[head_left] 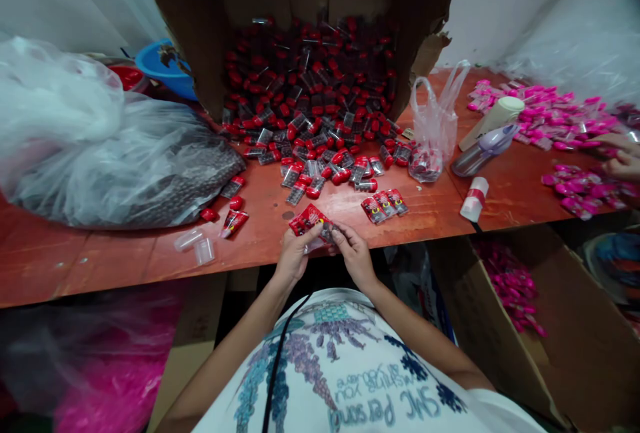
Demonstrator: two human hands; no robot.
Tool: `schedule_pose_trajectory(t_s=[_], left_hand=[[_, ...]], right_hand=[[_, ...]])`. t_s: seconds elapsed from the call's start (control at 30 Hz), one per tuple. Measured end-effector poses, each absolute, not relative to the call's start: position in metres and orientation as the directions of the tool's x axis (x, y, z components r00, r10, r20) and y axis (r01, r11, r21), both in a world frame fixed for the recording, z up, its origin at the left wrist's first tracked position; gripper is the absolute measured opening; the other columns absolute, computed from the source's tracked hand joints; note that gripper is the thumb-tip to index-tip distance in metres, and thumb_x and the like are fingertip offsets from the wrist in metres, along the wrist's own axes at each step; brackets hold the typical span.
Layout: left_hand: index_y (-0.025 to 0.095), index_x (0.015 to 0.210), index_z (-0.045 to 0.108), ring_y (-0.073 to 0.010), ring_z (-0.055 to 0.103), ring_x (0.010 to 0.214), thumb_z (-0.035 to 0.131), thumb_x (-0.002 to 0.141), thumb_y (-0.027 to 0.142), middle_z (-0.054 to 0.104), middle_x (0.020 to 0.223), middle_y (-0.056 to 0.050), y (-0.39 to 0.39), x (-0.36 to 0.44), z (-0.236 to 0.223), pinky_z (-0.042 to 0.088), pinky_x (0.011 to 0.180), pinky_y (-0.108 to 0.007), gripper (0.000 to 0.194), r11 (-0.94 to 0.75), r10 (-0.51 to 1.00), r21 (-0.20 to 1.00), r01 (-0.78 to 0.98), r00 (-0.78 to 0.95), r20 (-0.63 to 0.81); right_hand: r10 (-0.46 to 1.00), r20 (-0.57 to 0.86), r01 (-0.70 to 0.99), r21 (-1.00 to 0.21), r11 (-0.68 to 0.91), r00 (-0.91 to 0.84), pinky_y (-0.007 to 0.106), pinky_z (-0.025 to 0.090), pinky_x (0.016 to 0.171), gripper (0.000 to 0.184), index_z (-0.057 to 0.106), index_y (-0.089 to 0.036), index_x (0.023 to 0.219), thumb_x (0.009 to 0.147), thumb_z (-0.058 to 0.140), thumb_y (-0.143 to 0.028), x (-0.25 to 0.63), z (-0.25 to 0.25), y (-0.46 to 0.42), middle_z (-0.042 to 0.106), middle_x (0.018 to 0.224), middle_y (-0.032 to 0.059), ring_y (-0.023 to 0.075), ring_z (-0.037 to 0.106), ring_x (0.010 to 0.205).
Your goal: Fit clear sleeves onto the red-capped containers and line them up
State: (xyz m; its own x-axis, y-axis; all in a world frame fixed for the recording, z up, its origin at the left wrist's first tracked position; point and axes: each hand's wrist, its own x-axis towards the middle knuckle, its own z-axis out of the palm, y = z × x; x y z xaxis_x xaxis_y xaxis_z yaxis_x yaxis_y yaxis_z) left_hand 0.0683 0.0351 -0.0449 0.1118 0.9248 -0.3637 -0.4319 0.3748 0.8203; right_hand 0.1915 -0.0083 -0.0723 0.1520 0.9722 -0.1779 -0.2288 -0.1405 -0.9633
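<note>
Both hands meet at the table's front edge. My left hand [293, 254] is closed on a red printed packet [306, 218], thumb on top. My right hand [356, 256] pinches a small clear container with dark contents [327, 231] against the packet's right side; fingers partly hide it. To the right lie several red-and-black printed packs [384, 206] in a row. Just beyond my hands spread loose red-capped containers [315, 186]. On the left are a loose red cap [236, 203], another red printed packet [234, 223] and clear empty tubes [204, 251].
A tipped cardboard box [210, 53] spills red-capped containers. A large plastic bag of dark beads [165, 173] sits left. Right are a small plastic bag [434, 119], a purple-lidded bottle [483, 151], a white roll [474, 199] and pink pieces [560, 116], with another person's hand [620, 156].
</note>
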Motion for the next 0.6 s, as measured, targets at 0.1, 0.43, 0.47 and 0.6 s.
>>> schedule_pose_trajectory(t_s=[0.1,0.43,0.47,0.6], left_hand=[[0.015,0.078,0.067,-0.014,0.065,0.064,0.079,0.061,0.023,0.07,0.074,-0.001,0.034,0.068,-0.041,0.052,0.068,-0.026,0.023,0.327,0.942,0.817,-0.475,0.089,-0.324],[0.011,0.079,0.069,-0.015,0.064,0.061,0.08,0.058,0.022,0.07,0.072,-0.004,0.035,0.064,-0.042,0.052,0.062,-0.025,0.026,0.421,0.907,0.827,-0.372,0.196,-0.373],[0.012,0.079,0.069,-0.015,0.063,0.061,0.08,0.058,0.022,0.07,0.072,-0.003,0.035,0.065,-0.044,0.052,0.062,-0.026,0.026,0.415,0.91,0.829,-0.374,0.187,-0.371],[0.013,0.078,0.068,-0.0148,0.063,0.06,0.08,0.059,0.025,0.069,0.072,-0.002,0.029,0.073,-0.049,0.052,0.06,-0.026,0.025,0.341,0.939,0.851,-0.4,0.105,-0.327]], right_hand=[[0.982,-0.158,-0.229,-0.965,-0.131,0.106,0.026,0.052,0.056,0.04,0.058,-0.024,0.117,0.081,0.06,-0.043,0.193,-0.073,-0.008,0.066,0.089,0.0013,0.0124,0.059,0.06],[0.996,-0.091,-0.075,-0.993,-0.092,-0.023,0.021,0.045,0.05,0.042,0.054,-0.025,0.126,0.086,0.054,-0.038,0.206,-0.07,-0.003,0.063,0.073,-0.0032,0.0087,0.053,0.049],[0.997,-0.073,-0.045,-0.996,-0.073,0.001,0.022,0.046,0.052,0.041,0.055,-0.026,0.125,0.086,0.054,-0.038,0.205,-0.07,-0.005,0.065,0.08,-0.0016,0.0096,0.055,0.054],[0.996,-0.016,0.042,-0.999,-0.02,0.086,0.024,0.05,0.061,0.037,0.057,-0.028,0.121,0.085,0.056,-0.038,0.197,-0.074,-0.011,0.065,0.103,0.0023,0.0136,0.061,0.071]])
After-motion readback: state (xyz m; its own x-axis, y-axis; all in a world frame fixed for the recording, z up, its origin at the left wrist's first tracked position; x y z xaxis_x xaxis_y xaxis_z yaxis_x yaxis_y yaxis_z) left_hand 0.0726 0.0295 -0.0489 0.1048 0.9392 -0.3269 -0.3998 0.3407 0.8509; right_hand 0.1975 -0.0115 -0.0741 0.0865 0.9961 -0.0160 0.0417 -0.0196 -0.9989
